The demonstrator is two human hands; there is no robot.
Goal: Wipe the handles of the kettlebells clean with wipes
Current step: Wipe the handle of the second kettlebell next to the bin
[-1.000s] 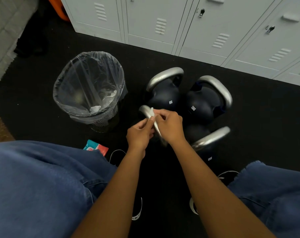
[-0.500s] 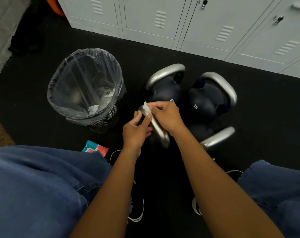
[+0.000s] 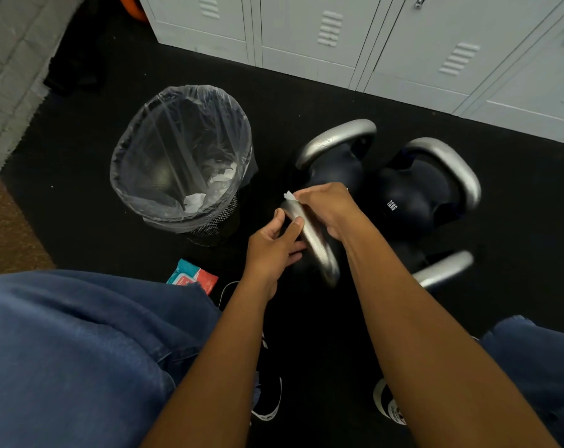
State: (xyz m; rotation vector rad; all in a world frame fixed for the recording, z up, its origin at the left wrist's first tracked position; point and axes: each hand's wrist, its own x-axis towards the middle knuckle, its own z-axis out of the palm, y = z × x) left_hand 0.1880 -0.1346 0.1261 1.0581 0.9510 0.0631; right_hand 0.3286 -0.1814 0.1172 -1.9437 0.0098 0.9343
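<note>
- Silver metal is what we are wiping: the near kettlebell's handle (image 3: 313, 240) runs between our two hands, with three more kettlebells just beyond and to the right of them.
- Our right hand (image 3: 327, 210) is curled over the far end of that handle, pinching a white wipe (image 3: 288, 195) whose corner pokes out past the fingers.
- Our left hand (image 3: 274, 247) rests against the handle's near side, thumb on the metal and fingers loosely bent under it, steadying it.
- To do this well, we judge the wipe should wrap the bar and slide its whole length, underside too, while the left hand stops the bell tipping.
- Beyond our right hand, a dark kettlebell (image 3: 409, 202) reads "12KG" in white.
- The red and teal wipes pack (image 3: 193, 279) below our left hand has print too small to read.
</note>
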